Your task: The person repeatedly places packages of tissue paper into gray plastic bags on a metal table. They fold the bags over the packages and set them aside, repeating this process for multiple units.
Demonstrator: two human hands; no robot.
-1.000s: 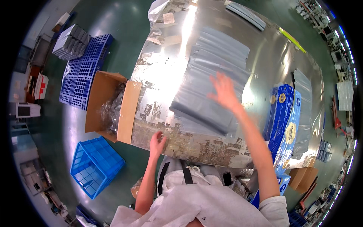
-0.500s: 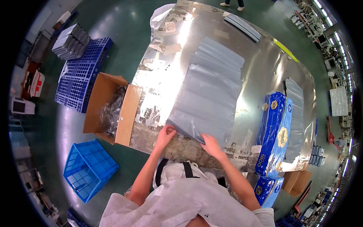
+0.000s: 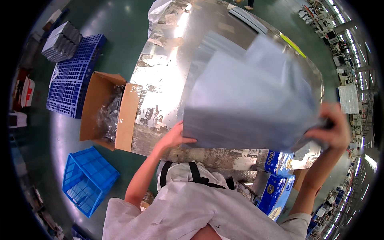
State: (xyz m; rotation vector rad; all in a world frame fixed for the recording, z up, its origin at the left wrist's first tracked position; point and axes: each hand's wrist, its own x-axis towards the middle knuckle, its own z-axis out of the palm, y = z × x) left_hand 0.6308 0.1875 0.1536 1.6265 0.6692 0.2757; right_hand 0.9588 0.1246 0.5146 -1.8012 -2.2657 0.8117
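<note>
A large grey plastic sheet (image 3: 248, 104) is lifted and swung out over the table, its right part smeared by motion. At its lower left corner my left hand (image 3: 174, 136) pinches the edge, the thumb lying in front. My right hand (image 3: 334, 130) is raised far to the right, its fingers closed on the sheet's right edge; this hand is blurred. Beneath the lifted sheet, more grey plastic sheets (image 3: 220, 42) lie on the metal-topped table (image 3: 156, 84), mostly covered from view.
Left of the table stand an open cardboard box (image 3: 130, 118) holding crumpled clear plastic, a blue crate (image 3: 90, 180) and a blue pallet (image 3: 72, 76) bearing a grey stack (image 3: 62, 42). Blue packages (image 3: 276, 192) sit at the right front. Rolled grey plastic (image 3: 248, 20) lies at the far edge.
My right hand has moved far right and up, pulling the sheet off the flat pile and spreading it sideways. My left hand stays near the front edge. The view has shifted slightly.
</note>
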